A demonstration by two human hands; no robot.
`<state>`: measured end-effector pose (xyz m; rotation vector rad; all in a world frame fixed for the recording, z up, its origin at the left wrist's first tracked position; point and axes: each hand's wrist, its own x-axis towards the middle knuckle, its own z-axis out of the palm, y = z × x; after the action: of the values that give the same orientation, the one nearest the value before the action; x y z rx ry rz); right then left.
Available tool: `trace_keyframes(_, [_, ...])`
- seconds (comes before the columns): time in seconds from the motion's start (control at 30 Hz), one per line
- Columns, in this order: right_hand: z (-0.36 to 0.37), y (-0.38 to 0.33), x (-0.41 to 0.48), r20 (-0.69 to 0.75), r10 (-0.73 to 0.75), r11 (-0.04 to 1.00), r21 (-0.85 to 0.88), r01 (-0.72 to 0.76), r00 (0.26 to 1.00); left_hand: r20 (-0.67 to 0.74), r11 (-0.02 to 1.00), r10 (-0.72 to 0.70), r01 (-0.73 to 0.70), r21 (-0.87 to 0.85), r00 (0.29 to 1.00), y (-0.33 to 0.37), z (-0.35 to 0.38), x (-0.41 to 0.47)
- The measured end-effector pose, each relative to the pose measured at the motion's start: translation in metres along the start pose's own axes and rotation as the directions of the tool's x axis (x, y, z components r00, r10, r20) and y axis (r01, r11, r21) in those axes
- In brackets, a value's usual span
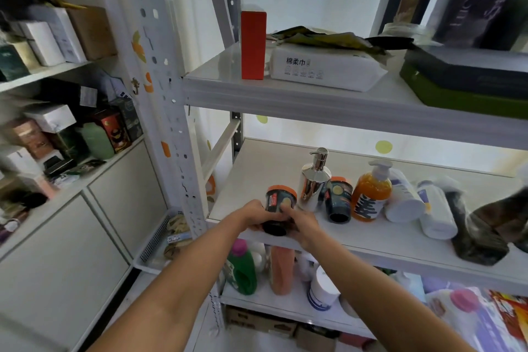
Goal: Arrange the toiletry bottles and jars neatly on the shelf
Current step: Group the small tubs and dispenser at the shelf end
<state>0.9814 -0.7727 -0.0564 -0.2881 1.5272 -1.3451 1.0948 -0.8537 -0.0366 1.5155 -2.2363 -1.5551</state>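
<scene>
A dark jar with an orange lid [279,203] stands at the front left of the middle shelf [257,168]. My left hand [251,216] grips its left side and my right hand [303,224] holds its right side, one finger on the label. To its right stand a chrome pump bottle [313,180], a second dark jar [338,198], an orange pump bottle [371,194], two white bottles [403,198] [437,213] and dark bottles [477,231], all blurred at the far right.
The shelf above holds a red box [253,44], a tissue pack [325,67] and dark boxes [463,77]. The shelf below carries a green bottle [241,268], a peach bottle [281,270] and a white jar [321,290]. A cabinet of boxes [57,128] stands left.
</scene>
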Motion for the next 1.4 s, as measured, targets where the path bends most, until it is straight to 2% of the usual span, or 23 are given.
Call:
trace_keyframes(0.1, [-0.015,-0.004,-0.018,0.052,0.026,1.000,0.009,-0.026,0.998,0.004,1.000,0.009,-0.009,-0.028,1.000,-0.002,0.014,-0.014])
trace_keyframes(0.2, [-0.031,-0.005,-0.030,0.060,0.069,0.995,-0.079,-0.064,0.996,0.034,0.999,0.018,-0.017,-0.035,0.999,0.001,0.031,-0.021])
trace_keyframes(0.33, [-0.051,-0.009,-0.036,-0.018,0.060,0.984,-0.167,-0.062,0.998,0.089,0.998,0.031,-0.027,-0.050,0.996,0.012,0.052,-0.032])
trace_keyframes(0.47, [-0.067,-0.012,-0.041,-0.079,0.052,0.986,-0.153,-0.064,0.996,0.252,0.994,0.003,0.023,-0.103,0.968,0.025,0.059,-0.038])
trace_keyframes(0.53, [-0.075,-0.011,-0.040,-0.126,0.037,0.989,-0.137,-0.055,0.991,0.288,0.994,-0.017,0.048,-0.103,0.957,0.032,0.057,-0.036])
trace_keyframes(0.6, [-0.079,-0.011,-0.037,-0.155,0.032,0.988,-0.146,-0.055,0.987,0.207,0.994,-0.038,0.058,-0.088,0.978,0.042,0.053,-0.033])
trace_keyframes(0.67, [-0.082,-0.011,-0.034,-0.172,0.034,0.985,-0.163,-0.062,0.984,-0.008,0.991,-0.025,0.024,-0.133,1.000,0.052,0.051,-0.025])
trace_keyframes(0.73, [-0.081,-0.014,-0.036,-0.194,0.036,0.984,-0.164,-0.069,0.980,-0.232,0.988,0.012,-0.047,-0.147,0.973,0.064,0.048,-0.014])
trace_keyframes(0.83, [-0.077,-0.019,-0.038,-0.231,0.039,0.983,-0.164,-0.079,0.972,-0.362,0.989,0.125,-0.146,-0.031,0.924,0.083,0.051,-0.002])
trace_keyframes(0.9, [-0.074,-0.021,-0.036,-0.241,0.045,0.982,-0.169,-0.088,0.969,-0.368,0.975,0.219,-0.217,0.047,0.904,0.095,0.055,0.005])
trace_keyframes(1.0, [-0.071,-0.021,-0.034,-0.270,0.035,0.974,-0.206,-0.093,0.962,-0.361,0.953,0.301,-0.294,0.076,0.883,0.102,0.060,0.020])
trace_keyframes(1.17, [-0.068,-0.020,-0.032,-0.322,-0.009,0.956,-0.281,-0.086,0.947,-0.379,0.949,0.315,-0.298,0.103,0.870,0.106,0.061,0.032])
trace_keyframes(1.4, [-0.046,-0.012,-0.028,-0.307,-0.002,0.936,-0.335,-0.107,0.952,-0.380,0.956,0.290,-0.280,0.081,0.878,0.103,0.057,0.043])
